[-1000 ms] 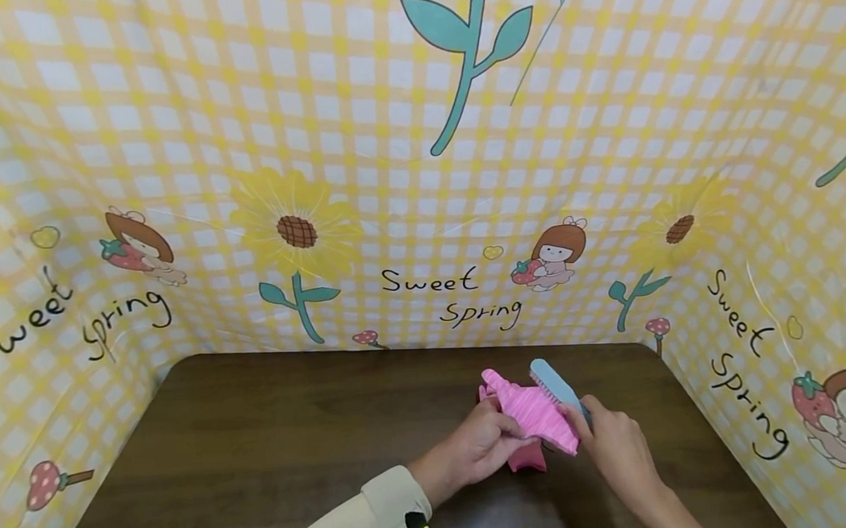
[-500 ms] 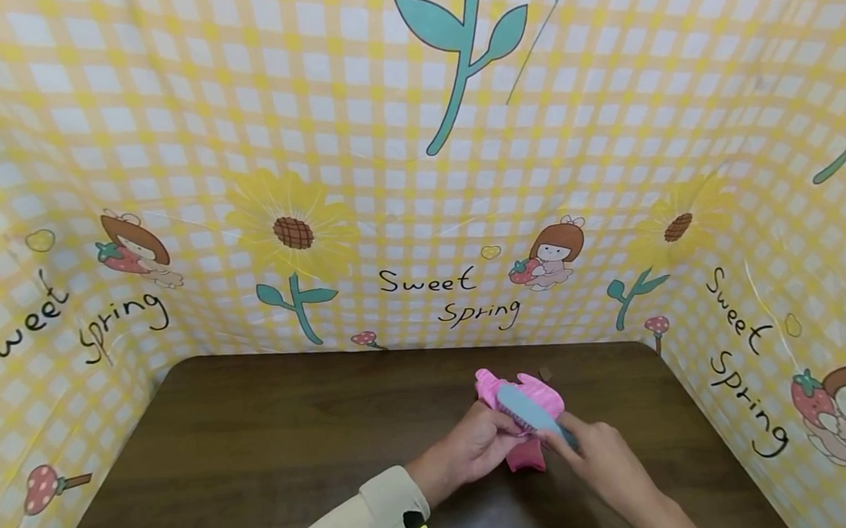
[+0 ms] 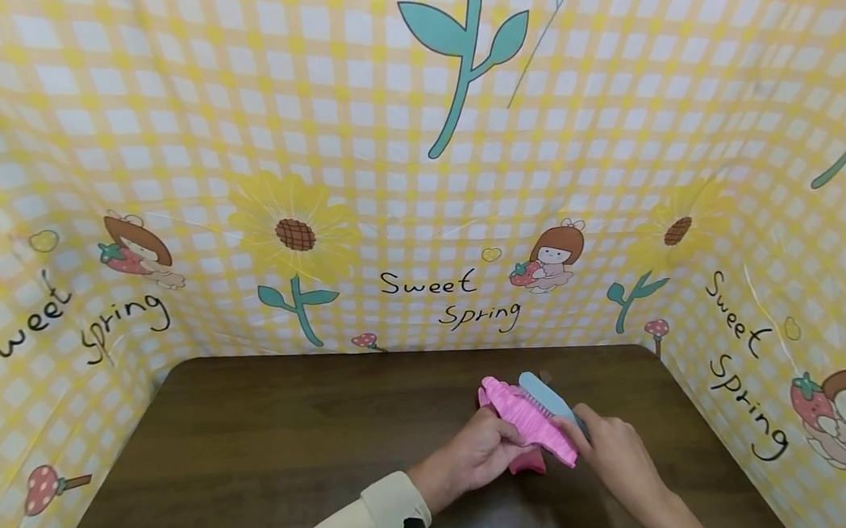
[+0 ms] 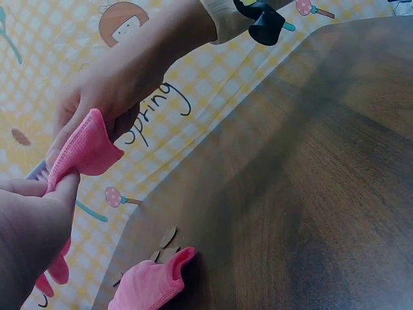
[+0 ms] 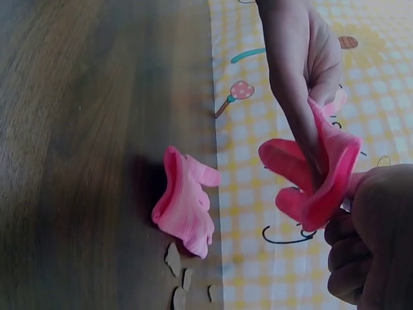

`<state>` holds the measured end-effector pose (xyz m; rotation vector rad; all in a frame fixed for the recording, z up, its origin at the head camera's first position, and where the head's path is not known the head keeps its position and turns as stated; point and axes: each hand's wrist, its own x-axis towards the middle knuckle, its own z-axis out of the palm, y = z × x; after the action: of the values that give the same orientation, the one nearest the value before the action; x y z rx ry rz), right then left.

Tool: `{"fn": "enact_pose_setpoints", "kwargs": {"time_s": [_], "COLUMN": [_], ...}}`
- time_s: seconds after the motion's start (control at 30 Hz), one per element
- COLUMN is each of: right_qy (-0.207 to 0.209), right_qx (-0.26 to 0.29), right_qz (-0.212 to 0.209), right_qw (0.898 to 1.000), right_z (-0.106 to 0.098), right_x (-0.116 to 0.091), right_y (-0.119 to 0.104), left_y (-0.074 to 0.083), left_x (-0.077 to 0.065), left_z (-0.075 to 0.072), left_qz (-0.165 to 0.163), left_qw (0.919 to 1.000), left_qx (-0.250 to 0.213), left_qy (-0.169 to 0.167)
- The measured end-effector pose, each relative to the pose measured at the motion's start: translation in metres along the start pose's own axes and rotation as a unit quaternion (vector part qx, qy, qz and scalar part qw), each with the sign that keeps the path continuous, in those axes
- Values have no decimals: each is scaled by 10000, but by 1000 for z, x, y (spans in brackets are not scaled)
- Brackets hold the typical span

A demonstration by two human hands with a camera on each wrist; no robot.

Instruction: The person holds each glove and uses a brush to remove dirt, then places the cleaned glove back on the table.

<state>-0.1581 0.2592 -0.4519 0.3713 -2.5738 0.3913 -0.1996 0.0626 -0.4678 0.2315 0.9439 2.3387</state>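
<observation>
My left hand (image 3: 478, 453) grips a pink knit glove (image 3: 523, 415) by its side, holding it above the table. A blue brush (image 3: 543, 392) is in my right hand (image 3: 616, 450), its bristles lying against the glove's far right side. In the left wrist view the left thumb presses on the glove's open cuff (image 4: 87, 152), and the right hand is close behind. Seen from the right wrist, left fingers reach into the cuff opening (image 5: 335, 165) and the glove's fingers hang down. A second pink glove (image 5: 184, 203) lies on the table beneath.
Several flat brown pieces (image 5: 173, 258) lie on the wooden table (image 3: 281, 442) beside the lower glove. A yellow checked cloth (image 3: 360, 179) with printed flowers stands as walls around the table's back and sides.
The brush swept left and down across the glove half a second ago, and is now back at its right side. The glove tilted with it. My left hand keeps its place.
</observation>
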Motion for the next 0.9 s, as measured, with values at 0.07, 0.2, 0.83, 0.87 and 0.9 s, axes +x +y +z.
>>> {"fn": "enact_pose_setpoints", "kwargs": {"time_s": [0.07, 0.2, 0.83, 0.87, 0.9], "right_qy": [-18, -198, -208, -130, -80], "right_qx": [-35, -56, -111, -179, -233], "right_qz": [92, 437, -91, -114, -111], "right_qw": [9999, 9988, 9997, 9997, 9996], "right_z": [1, -1, -4, -3, -2], "right_x": [0, 2, -6, -6, -6], "right_y": [2, 5, -16, -14, -11], "left_y": [0, -1, 8, 7, 6], "left_x": [0, 0, 1, 1, 1], "left_z": [0, 0, -2, -2, -1], "left_qz": [18, 70, 162, 166, 159], "left_qw": [10000, 10000, 9995, 9995, 9994], "left_qx": [-31, -38, 160, 167, 163], "left_qy": [-28, -40, 195, 233, 269]}}
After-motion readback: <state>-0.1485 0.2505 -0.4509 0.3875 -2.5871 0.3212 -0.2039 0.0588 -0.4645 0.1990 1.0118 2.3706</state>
